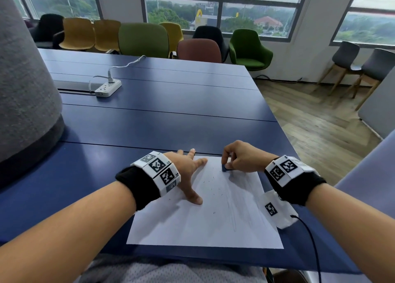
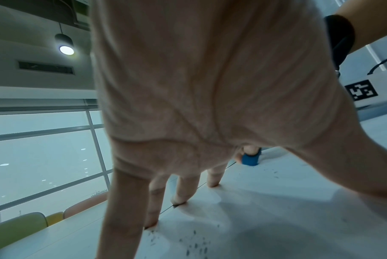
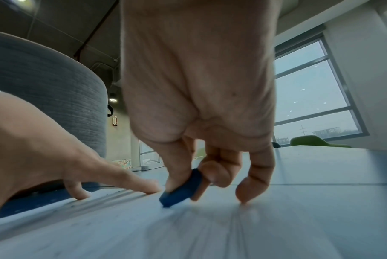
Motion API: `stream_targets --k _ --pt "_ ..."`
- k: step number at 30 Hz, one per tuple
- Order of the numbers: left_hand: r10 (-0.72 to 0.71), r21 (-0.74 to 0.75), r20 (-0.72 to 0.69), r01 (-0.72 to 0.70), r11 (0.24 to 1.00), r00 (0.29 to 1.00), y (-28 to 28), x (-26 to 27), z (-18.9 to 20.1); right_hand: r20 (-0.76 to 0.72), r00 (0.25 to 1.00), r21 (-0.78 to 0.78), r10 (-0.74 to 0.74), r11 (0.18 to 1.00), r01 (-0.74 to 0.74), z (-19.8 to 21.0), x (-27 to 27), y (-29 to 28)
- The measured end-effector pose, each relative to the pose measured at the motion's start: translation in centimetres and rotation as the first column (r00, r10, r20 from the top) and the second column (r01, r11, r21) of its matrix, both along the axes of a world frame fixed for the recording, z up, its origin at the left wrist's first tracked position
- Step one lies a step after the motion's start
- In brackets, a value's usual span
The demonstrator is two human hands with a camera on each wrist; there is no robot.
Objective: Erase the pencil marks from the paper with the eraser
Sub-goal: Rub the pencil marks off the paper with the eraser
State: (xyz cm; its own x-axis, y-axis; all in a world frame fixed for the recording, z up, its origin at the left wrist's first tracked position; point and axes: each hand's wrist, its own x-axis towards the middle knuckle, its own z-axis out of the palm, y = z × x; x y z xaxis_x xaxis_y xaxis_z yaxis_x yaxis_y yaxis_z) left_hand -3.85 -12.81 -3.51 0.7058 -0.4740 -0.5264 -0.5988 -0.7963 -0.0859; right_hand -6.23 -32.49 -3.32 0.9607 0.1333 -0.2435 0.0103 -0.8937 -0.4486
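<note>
A white sheet of paper [image 1: 192,225] lies on the blue table [image 1: 149,122] near its front edge, with faint pencil strokes [image 1: 232,214] down its right half and dark eraser crumbs [image 1: 213,188] scattered over it. My right hand [image 1: 239,157] pinches a small blue eraser [image 1: 225,168] between thumb and fingers, its lower edge on the paper near the far right corner. The eraser [image 3: 181,189] shows tilted in the right wrist view. My left hand [image 1: 190,171] lies spread with straight fingers, pressing the paper's upper left part. The blue eraser [image 2: 250,158] appears beyond my left palm.
A white power strip [image 1: 108,88] with a cable sits further back on the table. A large grey felt-covered column [image 1: 23,79] stands at the left. Coloured chairs [image 1: 143,39] line the far table edge. The table's right edge drops to a wooden floor [image 1: 320,122].
</note>
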Motion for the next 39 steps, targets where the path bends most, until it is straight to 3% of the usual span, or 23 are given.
stream_targets --k 2,6,11,15,21,26,30,35,39 --pt "-0.003 0.003 0.001 0.003 1.000 1.000 0.0 0.0 0.0 0.044 0.999 0.035 -0.032 0.999 0.031 -0.5 -0.2 -0.3" --pt "-0.001 0.005 0.001 0.001 1.000 1.000 0.0 0.0 0.1 -0.146 0.988 0.035 0.060 0.998 -0.056 0.2 -0.7 -0.9" --pt "-0.006 0.005 0.001 0.006 1.000 1.000 0.1 0.0 -0.1 0.002 0.999 0.040 -0.036 0.999 0.036 -0.2 -0.1 -0.7" --pt "-0.005 0.004 -0.001 0.005 1.000 1.000 0.1 0.0 0.0 -0.198 0.976 -0.001 0.089 0.996 -0.091 0.6 -0.8 -0.7" --pt "-0.006 0.010 -0.002 0.006 1.000 1.000 0.0 0.1 0.0 -0.011 0.999 0.047 -0.030 0.998 0.031 -0.1 -0.1 0.0" --pt "-0.006 0.008 -0.001 0.006 1.000 1.000 0.0 0.0 0.0 -0.218 0.967 0.015 0.134 0.991 -0.134 0.6 -1.9 -0.3" --pt "-0.006 0.010 0.001 0.006 1.000 1.000 0.0 -0.1 0.0 -0.017 1.000 0.028 -0.014 1.000 0.014 -0.1 -1.8 0.0" --pt "-0.007 0.013 0.005 0.007 1.000 1.000 0.0 -0.1 0.0 -0.185 0.974 0.023 0.134 0.991 -0.132 0.4 -2.9 -0.2" --pt "-0.010 0.010 0.006 0.010 1.000 1.000 0.0 -0.1 0.0 -0.042 0.999 0.021 0.005 1.000 -0.004 0.1 -2.2 0.0"
